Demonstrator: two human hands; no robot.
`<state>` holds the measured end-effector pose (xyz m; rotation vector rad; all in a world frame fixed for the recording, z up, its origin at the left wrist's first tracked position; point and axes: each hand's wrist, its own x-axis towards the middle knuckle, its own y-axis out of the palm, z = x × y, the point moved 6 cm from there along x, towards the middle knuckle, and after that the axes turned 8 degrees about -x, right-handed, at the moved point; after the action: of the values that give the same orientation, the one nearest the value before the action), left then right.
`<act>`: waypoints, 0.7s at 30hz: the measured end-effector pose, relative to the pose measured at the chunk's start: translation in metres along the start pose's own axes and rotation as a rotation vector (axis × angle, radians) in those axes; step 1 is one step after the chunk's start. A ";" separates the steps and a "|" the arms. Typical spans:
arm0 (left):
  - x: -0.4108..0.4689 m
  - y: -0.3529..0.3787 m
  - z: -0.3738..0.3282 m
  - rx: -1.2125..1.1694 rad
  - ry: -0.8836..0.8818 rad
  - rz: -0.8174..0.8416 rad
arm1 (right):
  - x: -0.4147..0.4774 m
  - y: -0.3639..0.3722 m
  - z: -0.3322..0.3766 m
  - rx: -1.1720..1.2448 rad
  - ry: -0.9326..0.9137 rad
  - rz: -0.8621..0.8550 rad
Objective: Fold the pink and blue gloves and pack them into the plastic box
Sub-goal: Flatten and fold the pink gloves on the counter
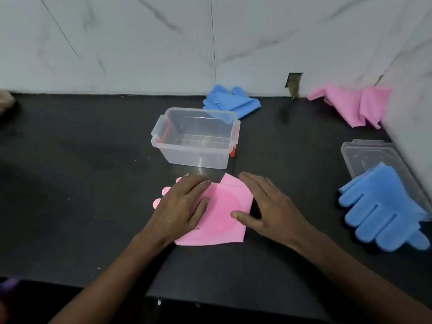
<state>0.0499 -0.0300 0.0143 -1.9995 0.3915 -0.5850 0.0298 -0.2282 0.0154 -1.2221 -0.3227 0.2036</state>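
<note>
A pink glove (222,206) lies flat on the black counter just in front of the clear plastic box (196,139). My left hand (184,206) presses flat on its left part, with pink fingertips showing past my hand. My right hand (268,206) rests at the glove's right edge, thumb on the pink surface. The box holds nothing and has red latches. A second pink glove (350,104) lies crumpled at the back right. One blue glove (231,101) sits behind the box. Another blue glove (383,209) lies spread at the right.
The clear lid (367,153) lies at the right, partly under the blue glove, against a marble side wall. A marble wall runs along the counter's back edge. The counter's front edge (210,298) is close below my forearms.
</note>
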 end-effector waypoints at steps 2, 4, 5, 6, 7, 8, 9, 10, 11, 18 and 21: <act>-0.007 0.011 0.004 0.038 -0.028 0.029 | -0.006 0.012 0.002 -0.024 -0.048 0.037; -0.015 0.023 0.012 0.073 -0.071 0.055 | -0.013 0.027 0.002 -0.076 -0.066 0.076; -0.017 0.028 0.013 0.098 -0.077 0.062 | -0.017 0.034 0.001 -0.096 -0.073 0.085; -0.019 0.032 0.014 0.134 -0.071 0.071 | -0.020 0.040 0.001 -0.115 -0.082 0.090; -0.020 0.035 0.016 0.167 -0.074 0.083 | -0.022 0.045 0.001 -0.126 -0.085 0.103; -0.019 0.036 0.018 0.187 -0.074 0.090 | -0.024 0.047 -0.001 -0.126 -0.083 0.110; -0.019 0.037 0.019 0.203 -0.082 0.098 | -0.024 0.049 -0.002 -0.123 -0.077 0.117; -0.018 0.039 0.021 0.221 -0.089 0.106 | -0.024 0.050 -0.002 -0.124 -0.074 0.120; -0.018 0.040 0.022 0.239 -0.096 0.112 | -0.025 0.050 -0.002 -0.127 -0.071 0.119; -0.018 0.039 0.020 0.184 -0.120 0.089 | -0.028 0.044 0.000 -0.121 -0.059 0.096; -0.021 0.025 0.024 0.101 -0.175 -0.082 | -0.027 0.040 0.001 -0.047 -0.031 0.071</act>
<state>0.0449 -0.0136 -0.0226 -1.9580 0.1702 -0.4664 0.0045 -0.2230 -0.0254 -1.2787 -0.3130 0.2780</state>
